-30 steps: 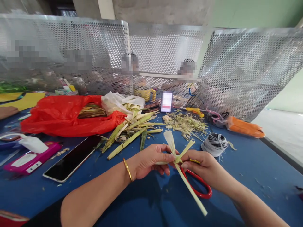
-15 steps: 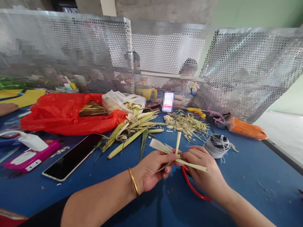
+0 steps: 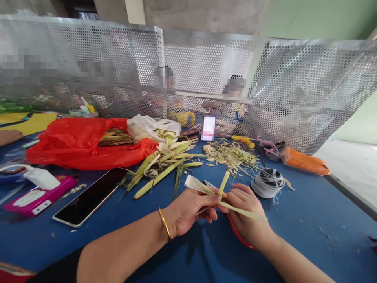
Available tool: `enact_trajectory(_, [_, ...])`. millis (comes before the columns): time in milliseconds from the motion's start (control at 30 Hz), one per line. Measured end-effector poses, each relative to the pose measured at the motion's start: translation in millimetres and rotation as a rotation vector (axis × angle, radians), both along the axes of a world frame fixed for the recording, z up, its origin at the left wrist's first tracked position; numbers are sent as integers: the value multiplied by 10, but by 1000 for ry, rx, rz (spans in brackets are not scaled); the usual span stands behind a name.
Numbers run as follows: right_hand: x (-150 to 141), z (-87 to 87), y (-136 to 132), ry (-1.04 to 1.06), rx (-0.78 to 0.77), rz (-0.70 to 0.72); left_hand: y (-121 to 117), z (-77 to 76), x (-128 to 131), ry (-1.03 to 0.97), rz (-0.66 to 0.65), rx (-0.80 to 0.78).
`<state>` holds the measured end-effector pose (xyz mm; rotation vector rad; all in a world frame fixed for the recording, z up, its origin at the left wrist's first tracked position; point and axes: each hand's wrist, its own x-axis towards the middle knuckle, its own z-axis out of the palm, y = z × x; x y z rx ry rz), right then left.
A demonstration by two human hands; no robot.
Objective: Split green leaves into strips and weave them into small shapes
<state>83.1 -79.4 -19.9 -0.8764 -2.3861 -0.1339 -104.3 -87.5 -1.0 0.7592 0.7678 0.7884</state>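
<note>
Near the middle of the table my left hand (image 3: 193,210), with a gold bangle at its wrist, pinches several pale green corn husk strips (image 3: 224,182) between thumb and fingers. The strips cross and fan out, one upward, one to the left and one over my right hand. Close beside it, my right hand (image 3: 246,210) is curled around red-handled scissors (image 3: 240,234). Much of the scissors is hidden by the hand, and a blade tip shows behind the strips. A spool of grey-white string (image 3: 268,183) stands just right of that hand.
Corn husks (image 3: 165,173) and shredded husk bits (image 3: 232,155) lie ahead, near a red plastic bag (image 3: 70,145). A dark phone (image 3: 88,198) and magenta power strip (image 3: 41,196) are at left. A perforated metal screen (image 3: 209,59) stands behind, with people beyond.
My right hand has moved slightly left and down, covering more of the red handle. The upright strip now leans right, and the lower strip extends farther over my right hand.
</note>
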Motion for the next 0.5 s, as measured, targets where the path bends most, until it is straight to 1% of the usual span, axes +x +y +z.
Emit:
enact_trajectory(67, [-6, -14, 10, 49, -58, 3, 0, 14, 0, 26, 22, 13])
enact_trajectory(200, [-32, -31, 12, 141, -140, 12, 13, 27, 15, 49, 4, 28])
enact_trajectory(300, [-38, -34, 9, 144, -176, 15, 14, 4, 40, 87, 32, 77])
enact_trajectory(400, [-30, -28, 5, 143, -199, 6, 12, -25, 51, 90, 56, 83])
enact_trajectory(500, [-21, -16, 2, 146, -231, -12, 14, -27, 43, 61, 24, 51])
